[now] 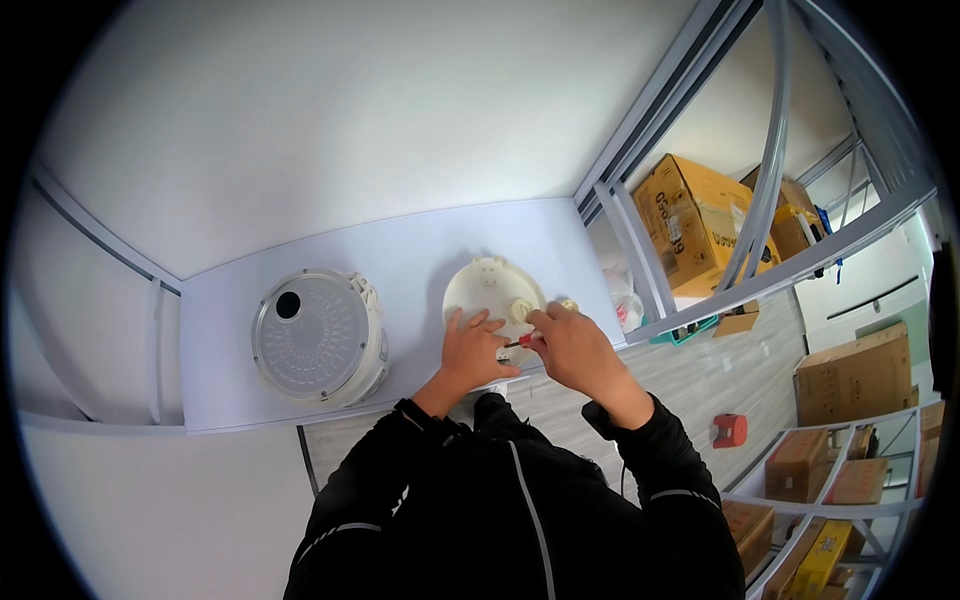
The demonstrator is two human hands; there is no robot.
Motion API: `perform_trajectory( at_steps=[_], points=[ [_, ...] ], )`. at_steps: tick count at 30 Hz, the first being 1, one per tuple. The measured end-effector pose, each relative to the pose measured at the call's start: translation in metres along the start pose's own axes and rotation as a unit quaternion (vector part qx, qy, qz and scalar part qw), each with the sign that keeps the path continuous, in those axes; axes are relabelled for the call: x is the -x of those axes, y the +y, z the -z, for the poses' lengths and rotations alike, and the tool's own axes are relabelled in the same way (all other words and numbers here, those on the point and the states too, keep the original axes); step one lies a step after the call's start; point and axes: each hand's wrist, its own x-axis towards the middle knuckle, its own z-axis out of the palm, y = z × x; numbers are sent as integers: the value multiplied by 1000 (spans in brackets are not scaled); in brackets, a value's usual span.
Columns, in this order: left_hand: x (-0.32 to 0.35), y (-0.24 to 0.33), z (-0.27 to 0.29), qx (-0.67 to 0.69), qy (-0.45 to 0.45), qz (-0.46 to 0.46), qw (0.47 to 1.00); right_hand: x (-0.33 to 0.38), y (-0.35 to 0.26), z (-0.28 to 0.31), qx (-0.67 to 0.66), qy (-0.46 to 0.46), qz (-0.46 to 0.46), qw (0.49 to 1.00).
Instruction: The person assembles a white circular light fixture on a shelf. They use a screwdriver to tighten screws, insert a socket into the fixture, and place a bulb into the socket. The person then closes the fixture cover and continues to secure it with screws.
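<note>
On the pale table lies a round cream plastic part [480, 286], shaped like a shallow cover with small tabs at its far edge. My left hand [473, 352] rests on its near left side, fingers spread and holding nothing. My right hand [580, 350] is closed round the red handle of a screwdriver [526, 341]. The dark shaft points left toward my left hand, over the near part of the cover; what its tip touches is too small to tell. A small cream round piece [520, 310] sits on the cover, and another cream piece [569, 304] shows just beyond my right hand.
A white drum-shaped unit [312, 335] with a grey lid and a dark round hole stands on the table [415, 240] at left. Metal framing [640, 255] rises on the right. Beyond it are cardboard boxes [690, 225], a red stool [730, 431] and shelves with cartons [800, 465].
</note>
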Motion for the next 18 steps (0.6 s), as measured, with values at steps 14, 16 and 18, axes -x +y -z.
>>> perform_trajectory(
  at_steps=[14,16,18],
  points=[
    [1,-1,3,11,-4,5,1000,-4,-2,3,-47,76,27,996],
    [1,-2,1,12,0,5,1000,-5,-9,3,-90,103,-1,991],
    [1,-3,1,12,2,5,1000,-9,-20,9,-9,-17,-171,985]
  ],
)
